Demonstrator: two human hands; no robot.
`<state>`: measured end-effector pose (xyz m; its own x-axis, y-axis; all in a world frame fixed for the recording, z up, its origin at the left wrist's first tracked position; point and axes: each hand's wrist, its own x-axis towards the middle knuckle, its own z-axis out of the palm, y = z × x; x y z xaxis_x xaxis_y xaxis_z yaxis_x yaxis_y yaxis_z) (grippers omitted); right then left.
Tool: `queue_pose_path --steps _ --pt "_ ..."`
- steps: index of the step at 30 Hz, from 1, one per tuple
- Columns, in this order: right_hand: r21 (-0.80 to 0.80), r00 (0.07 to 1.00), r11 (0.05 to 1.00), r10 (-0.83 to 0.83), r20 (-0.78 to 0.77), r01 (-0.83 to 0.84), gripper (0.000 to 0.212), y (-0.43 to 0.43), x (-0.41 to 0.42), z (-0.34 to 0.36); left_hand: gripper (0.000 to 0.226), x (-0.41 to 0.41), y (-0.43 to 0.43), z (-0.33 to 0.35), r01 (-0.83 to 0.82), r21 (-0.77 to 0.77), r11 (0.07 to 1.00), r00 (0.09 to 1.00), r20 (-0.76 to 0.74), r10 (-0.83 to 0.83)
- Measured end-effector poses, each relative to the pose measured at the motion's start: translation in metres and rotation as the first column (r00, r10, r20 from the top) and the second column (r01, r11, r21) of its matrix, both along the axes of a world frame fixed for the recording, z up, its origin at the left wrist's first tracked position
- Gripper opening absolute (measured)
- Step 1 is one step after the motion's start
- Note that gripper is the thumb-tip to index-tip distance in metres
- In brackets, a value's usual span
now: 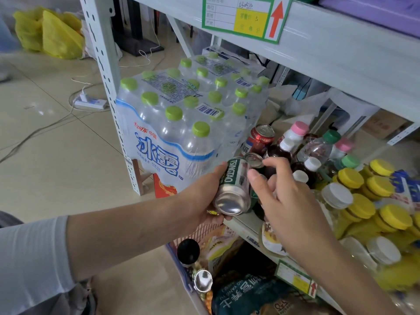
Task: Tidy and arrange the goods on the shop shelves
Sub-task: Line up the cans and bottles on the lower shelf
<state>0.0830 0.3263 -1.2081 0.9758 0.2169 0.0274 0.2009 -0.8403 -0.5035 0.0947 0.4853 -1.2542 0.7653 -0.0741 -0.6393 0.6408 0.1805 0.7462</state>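
My left hand (204, 198) has its fingers wrapped round a green Tsingtao can (234, 187), grasping it by the body. The can is tipped over, its silver base towards me, and hangs in the air just off the front edge of the shelf (245, 226). I hold it that way, I think, so I can slide it in top first beside its fellows.

My right hand (293, 201) reaches over a second can (255, 160) standing near that front edge. The forefinger sits at the rim by the pull-tab and the thumb is lower down. Whether those fingers have clenched on it or only touch it, I cannot tell. My guess is that I am steadying or shifting it to open a gap.

Room is tight. A red can (260, 138) stands just behind, and a shrink-wrapped pack of water bottles (181, 123) fills the shelf's left end, hard against the cans. To the right, dark bottles with white caps (279, 153) crowd close. Beyond them, yellow-lidded jars (361, 205) run along the front edge. Any push could knock a tall bottle over.

Below the shelf a basket (177, 258) holds more goods waiting for a place, and a price label (293, 278) hangs on the lower shelf's front edge.
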Motion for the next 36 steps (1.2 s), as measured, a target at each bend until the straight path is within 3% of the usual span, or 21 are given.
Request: queue_pose_path --steps 8,12,14,16,18,21,23,29,36 --pt "0.161 0.992 0.982 -0.080 -0.100 0.095 0.034 -0.005 0.010 -0.001 0.040 -0.004 0.005 0.009 0.186 0.066 0.980 0.933 0.299 -0.198" --pt "0.142 0.995 0.988 -0.041 -0.090 0.053 0.040 -0.008 0.010 -0.008 0.052 -0.001 0.007 0.012 0.180 0.054 0.982 0.914 0.361 -0.187" --pt "0.132 0.993 0.991 0.004 -0.122 0.013 0.051 -0.008 0.011 -0.013 0.054 0.002 0.011 0.014 0.159 0.222 0.962 0.873 0.424 -0.242" --pt "0.104 0.988 0.994 0.060 -0.142 -0.045 0.058 -0.011 0.014 -0.015 0.064 0.007 0.016 0.013 0.101 0.524 0.846 0.799 0.463 -0.383" --pt "0.042 0.990 0.993 0.109 -0.087 -0.106 0.052 -0.015 0.019 -0.012 0.073 0.011 0.019 0.005 0.025 0.697 0.717 0.746 0.464 -0.478" --pt "-0.140 0.967 0.983 0.146 0.207 -0.118 0.044 -0.020 0.027 -0.006 0.072 0.013 0.016 -0.012 -0.039 0.804 0.593 0.702 0.444 -0.556" --pt "-0.229 0.931 0.967 0.184 0.316 -0.113 0.039 -0.020 0.033 -0.009 0.069 0.014 0.013 -0.025 -0.051 0.852 0.521 0.711 0.397 -0.581" --pt "-0.487 0.930 0.865 0.269 0.249 -0.120 0.027 -0.013 0.048 -0.025 0.075 0.026 0.001 -0.053 -0.018 0.920 0.390 0.760 0.266 -0.593" --pt "-0.709 0.925 0.700 0.321 0.203 -0.087 0.025 -0.006 0.057 -0.049 0.076 0.039 -0.008 -0.060 -0.104 0.929 0.356 0.733 0.314 -0.604"
